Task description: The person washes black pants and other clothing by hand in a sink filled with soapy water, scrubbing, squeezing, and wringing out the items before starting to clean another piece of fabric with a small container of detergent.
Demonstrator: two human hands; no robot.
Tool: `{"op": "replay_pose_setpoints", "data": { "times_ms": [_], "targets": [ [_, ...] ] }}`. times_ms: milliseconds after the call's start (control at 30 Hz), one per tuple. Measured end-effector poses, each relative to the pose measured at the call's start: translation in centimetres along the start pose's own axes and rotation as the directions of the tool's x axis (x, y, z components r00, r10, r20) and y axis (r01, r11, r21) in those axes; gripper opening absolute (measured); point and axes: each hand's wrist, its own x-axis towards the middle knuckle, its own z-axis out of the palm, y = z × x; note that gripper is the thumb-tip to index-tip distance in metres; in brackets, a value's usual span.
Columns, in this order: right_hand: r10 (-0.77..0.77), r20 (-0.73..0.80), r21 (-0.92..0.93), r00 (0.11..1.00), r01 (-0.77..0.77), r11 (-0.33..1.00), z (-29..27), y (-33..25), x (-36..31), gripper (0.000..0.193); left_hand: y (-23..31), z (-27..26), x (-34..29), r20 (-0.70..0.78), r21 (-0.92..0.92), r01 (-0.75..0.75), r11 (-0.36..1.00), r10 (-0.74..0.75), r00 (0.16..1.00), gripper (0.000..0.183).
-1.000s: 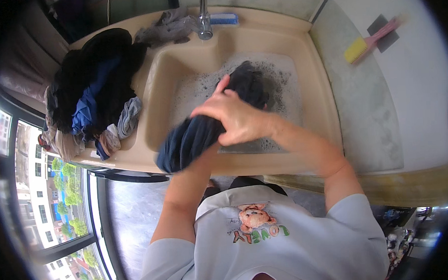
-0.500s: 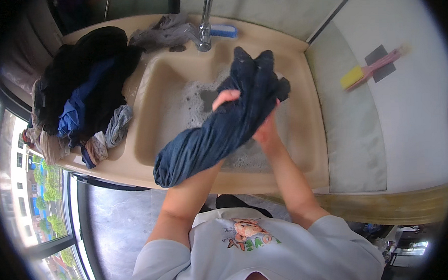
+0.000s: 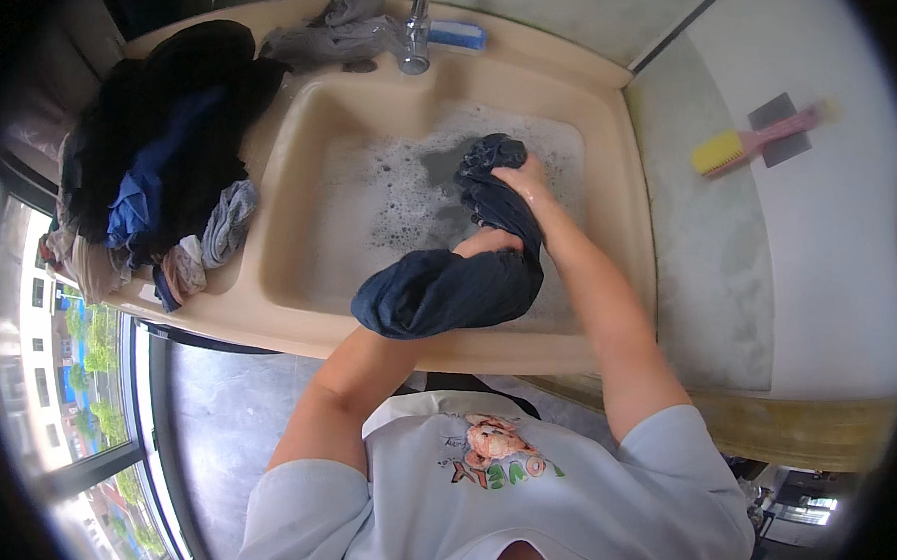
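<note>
A dark blue garment (image 3: pixel 434 293), twisted lengthwise, hangs over the soapy water in the beige sink (image 3: pixel 286 222). My left hand (image 3: pixel 493 241) is closed around its middle, with part of the cloth draped over my left wrist and forearm. Higher up, my right hand (image 3: pixel 526 181) grips the bunched far end, which is at the foamy water (image 3: pixel 395 197). Folds of cloth hide most of the left fingers. What kind of garment it is, I cannot tell.
A heap of dark clothes (image 3: pixel 186 121) lies on the left ledge, with a blue cloth (image 3: pixel 140 203) and a grey one (image 3: pixel 229 225). Behind the sink are a metal faucet (image 3: pixel 415 46), a blue-and-white brush (image 3: pixel 458 35) and grey cloth (image 3: pixel 323 35). A yellow-and-pink brush (image 3: pixel 753 147) hangs on the right wall.
The garment's far end has come down toward the water, and its near end has folded closer. My right hand has moved forward along the cloth to the far end; the left still grips it.
</note>
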Motion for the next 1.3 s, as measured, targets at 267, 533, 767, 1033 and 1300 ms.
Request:
{"op": "replay_pose_setpoints", "data": {
  "times_ms": [267, 533, 767, 1033, 1300],
  "targets": [
    [-0.002, -0.018, 0.204, 1.000, 0.006, 0.979, -1.1, -4.3, -0.7, 0.061, 1.7, -3.3, 2.7, 0.159, -0.983, 0.164, -0.079, -0.811, 0.563, 0.027],
    [-0.158, 0.611, 0.398, 0.776, -0.128, 0.909, -3.1, -8.4, -3.2, 0.059, 3.4, -1.7, 3.4, -0.173, -0.954, 0.067, 0.293, -0.720, 0.672, 0.033],
    [0.171, 0.537, 0.762, 0.826, -0.562, 0.323, -0.9, -7.3, -3.2, 0.071, 4.8, -3.0, 2.7, 0.013, -0.998, 0.048, 0.026, -0.742, 0.671, 0.034],
    [-0.223, 0.594, 0.390, 0.773, -0.034, 0.920, -1.4, -8.7, 0.9, 0.058, 0.9, -2.0, 3.3, -0.088, -0.886, 0.288, 0.362, -0.744, 0.662, 0.063],
    [-0.162, 0.480, 0.262, 0.862, 0.035, 0.964, 1.1, -8.1, 0.4, 0.017, -1.4, -2.7, 3.7, -0.436, -0.573, 0.481, 0.663, -0.744, 0.507, 0.092]
  ]
}}
